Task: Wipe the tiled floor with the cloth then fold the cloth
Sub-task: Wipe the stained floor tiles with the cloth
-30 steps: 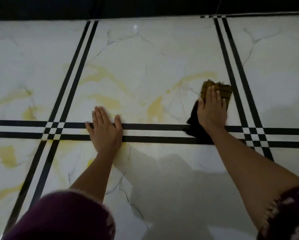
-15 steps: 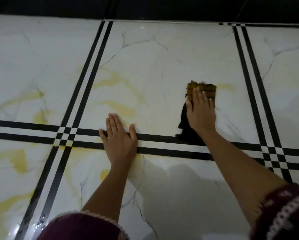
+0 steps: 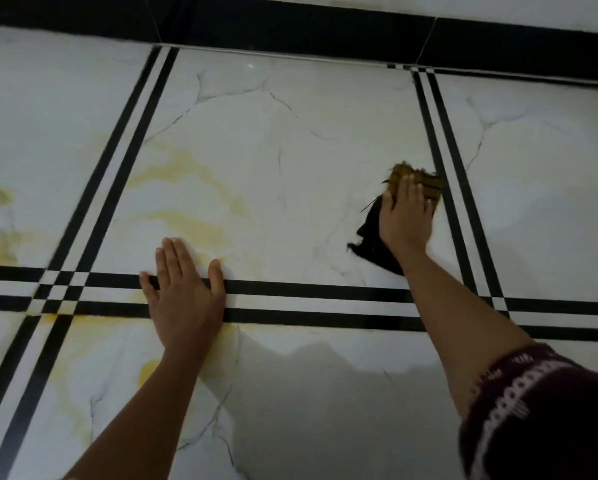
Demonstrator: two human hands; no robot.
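On the tiled floor, head view only: I see my right hand pressed flat on the cloth, fingers spread over it, not gripped shut around it. Cloth sits near the right-side double black stripe, far part of the middle tile. Most of the cloth is hidden under the palm; only a mustard-brown frayed end past the fingertips and a black part trailing toward the wrist show, so I can't tell its full shape or whether it is folded. Left hand lies open and flat, holding nothing, palm down across the near horizontal black stripes. Hands well apart. Patterned dark sleeve cut off at the lower right corner; left forearm runs off the bottom edge. Black skirting band along the top, dim. Yellowish marks on the tiles, slight blur.
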